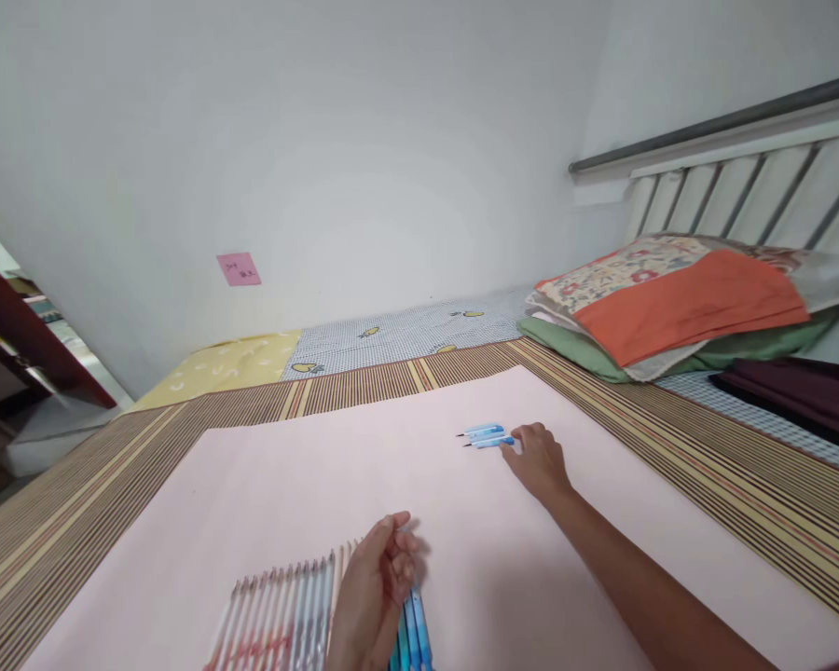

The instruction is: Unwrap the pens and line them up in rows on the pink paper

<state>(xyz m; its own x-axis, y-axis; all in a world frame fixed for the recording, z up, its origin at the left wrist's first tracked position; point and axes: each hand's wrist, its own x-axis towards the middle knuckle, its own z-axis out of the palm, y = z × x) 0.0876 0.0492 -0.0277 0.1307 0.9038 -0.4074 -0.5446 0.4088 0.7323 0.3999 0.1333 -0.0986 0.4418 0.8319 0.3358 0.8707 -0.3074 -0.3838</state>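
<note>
Pens in blue (pixel 490 443) lie grouped on the pink sheet (pixel 308 485), tips leftward, ends at your right hand (pixel 537 455); whether its thumb and finger pinch one, I cannot tell. Touch lightly, parallel to the barrels, lest they roll. Your left hand (pixel 378 578), loosely curled with thumb parted, should avoid nudging the pale pen row (pixel 286 606).

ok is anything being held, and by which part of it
Can't be told for the right hand: it is at the ends of the far blue pens opposite their dark tips. The left hand shows nothing held.
</note>
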